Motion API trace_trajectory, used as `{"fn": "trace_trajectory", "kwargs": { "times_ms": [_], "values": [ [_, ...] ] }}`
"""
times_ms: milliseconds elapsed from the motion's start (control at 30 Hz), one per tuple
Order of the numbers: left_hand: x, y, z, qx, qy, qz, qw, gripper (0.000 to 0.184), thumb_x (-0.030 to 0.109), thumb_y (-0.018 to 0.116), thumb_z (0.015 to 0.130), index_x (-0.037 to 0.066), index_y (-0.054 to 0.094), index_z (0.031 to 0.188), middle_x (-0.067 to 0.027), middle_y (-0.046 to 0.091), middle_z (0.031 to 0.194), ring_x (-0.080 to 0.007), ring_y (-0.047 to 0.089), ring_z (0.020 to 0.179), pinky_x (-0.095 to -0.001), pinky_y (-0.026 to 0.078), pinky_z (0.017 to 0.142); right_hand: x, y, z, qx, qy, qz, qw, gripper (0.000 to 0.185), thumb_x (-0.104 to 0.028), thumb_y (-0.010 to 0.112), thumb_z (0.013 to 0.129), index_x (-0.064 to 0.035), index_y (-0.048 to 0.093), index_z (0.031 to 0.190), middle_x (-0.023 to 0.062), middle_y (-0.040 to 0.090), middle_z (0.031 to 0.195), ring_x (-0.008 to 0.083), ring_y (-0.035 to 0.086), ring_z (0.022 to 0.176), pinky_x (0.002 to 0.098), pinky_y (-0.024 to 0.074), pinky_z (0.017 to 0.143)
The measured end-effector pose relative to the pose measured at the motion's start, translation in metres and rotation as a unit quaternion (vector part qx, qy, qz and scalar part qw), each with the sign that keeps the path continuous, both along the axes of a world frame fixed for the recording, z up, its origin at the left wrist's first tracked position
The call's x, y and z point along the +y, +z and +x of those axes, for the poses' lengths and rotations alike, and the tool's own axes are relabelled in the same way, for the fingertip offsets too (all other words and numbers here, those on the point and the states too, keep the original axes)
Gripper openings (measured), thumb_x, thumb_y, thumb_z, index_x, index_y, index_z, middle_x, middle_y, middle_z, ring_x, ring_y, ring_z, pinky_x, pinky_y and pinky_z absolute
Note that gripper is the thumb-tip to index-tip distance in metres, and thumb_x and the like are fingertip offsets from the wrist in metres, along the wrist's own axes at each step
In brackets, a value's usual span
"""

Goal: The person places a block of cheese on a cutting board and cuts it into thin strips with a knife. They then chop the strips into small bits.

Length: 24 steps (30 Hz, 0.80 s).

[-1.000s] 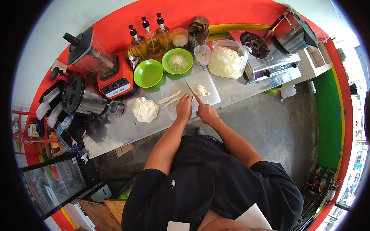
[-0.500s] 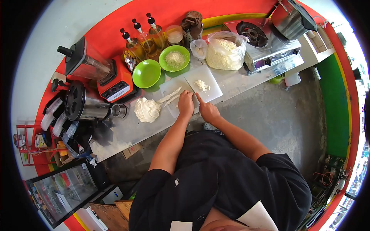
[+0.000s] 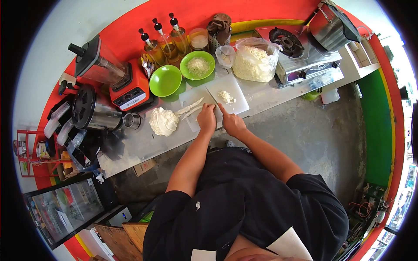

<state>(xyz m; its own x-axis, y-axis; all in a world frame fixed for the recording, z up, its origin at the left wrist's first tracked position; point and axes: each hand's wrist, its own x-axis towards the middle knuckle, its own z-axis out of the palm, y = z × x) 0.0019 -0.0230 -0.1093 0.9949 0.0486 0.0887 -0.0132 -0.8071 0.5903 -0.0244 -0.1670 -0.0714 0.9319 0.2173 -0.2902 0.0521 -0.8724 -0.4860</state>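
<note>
My right hand (image 3: 234,124) is wrapped round the handle of a knife (image 3: 212,95), with its blade pointing away from me over a white cutting board (image 3: 242,101). Close on the blade's left side, my left hand (image 3: 207,119) rests on the board with its fingers curled down; what lies under them is hidden. Small chopped white pieces (image 3: 226,96) lie right of the blade. Long pale strips (image 3: 190,107) stretch across the board's left part, leading to a soft, folded white heap (image 3: 163,122) on the counter.
Behind the board stand an empty green bowl (image 3: 166,81) and a green bowl with white shreds (image 3: 198,66). A clear bag of white pieces (image 3: 255,61) sits near a gas stove (image 3: 307,56). A red blender (image 3: 129,90) and pump bottles (image 3: 178,40) line the back.
The view has turned slightly, so the board and hands sit a little further left. The knife blade slants slightly more to the left. Both hands keep nearly the same places on the board.
</note>
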Motion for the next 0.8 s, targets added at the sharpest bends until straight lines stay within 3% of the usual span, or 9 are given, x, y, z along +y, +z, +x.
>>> {"fn": "trace_trajectory", "kwargs": {
  "times_ms": [300, 400, 600, 800],
  "values": [
    [0.000, 0.000, -0.001, 0.003, 0.030, -0.020, 0.999, 0.015, 0.020, 0.060, 0.096, 0.017, 0.073, 0.105, -0.0038, 0.067, 0.108, -0.0346, 0.070, 0.091, -0.0468, 0.056, 0.078, 0.006, -0.006, -0.009, -0.028, 0.000, -0.009, 1.000, 0.074, -0.017, 0.050, 0.099, -0.0262, 0.015, 0.163, 0.0319, 0.070, 0.091, 0.0497, 0.069, 0.082, 0.0602, 0.0535, 0.076],
    [0.000, -0.001, -0.001, 0.014, 0.030, -0.017, 0.999, 0.015, 0.020, 0.060, 0.097, 0.017, 0.072, 0.105, -0.0040, 0.067, 0.108, -0.0351, 0.070, 0.090, -0.0472, 0.055, 0.077, 0.003, 0.009, 0.000, 0.025, 0.010, -0.012, 1.000, 0.074, -0.017, 0.050, 0.100, -0.0270, 0.015, 0.163, 0.0324, 0.070, 0.093, 0.0502, 0.069, 0.082, 0.0605, 0.0533, 0.076],
    [-0.001, 0.002, -0.002, 0.006, 0.037, -0.016, 0.999, 0.013, 0.021, 0.059, 0.097, 0.015, 0.069, 0.102, -0.0053, 0.065, 0.106, -0.0359, 0.069, 0.090, -0.0479, 0.055, 0.076, 0.005, -0.005, -0.013, -0.032, -0.011, 0.018, 0.999, 0.071, -0.018, 0.050, 0.100, -0.0243, 0.018, 0.163, 0.0320, 0.070, 0.089, 0.0506, 0.068, 0.081, 0.0610, 0.0528, 0.076],
    [0.001, 0.001, -0.001, 0.003, 0.024, -0.017, 1.000, 0.012, 0.022, 0.059, 0.098, 0.014, 0.068, 0.101, -0.0062, 0.065, 0.104, -0.0363, 0.068, 0.087, -0.0483, 0.055, 0.073, 0.001, 0.011, 0.005, 0.010, 0.012, 0.016, 1.000, 0.072, -0.018, 0.051, 0.100, -0.0260, 0.017, 0.163, 0.0333, 0.069, 0.091, 0.0506, 0.068, 0.081, 0.0615, 0.0523, 0.075]
  ]
}}
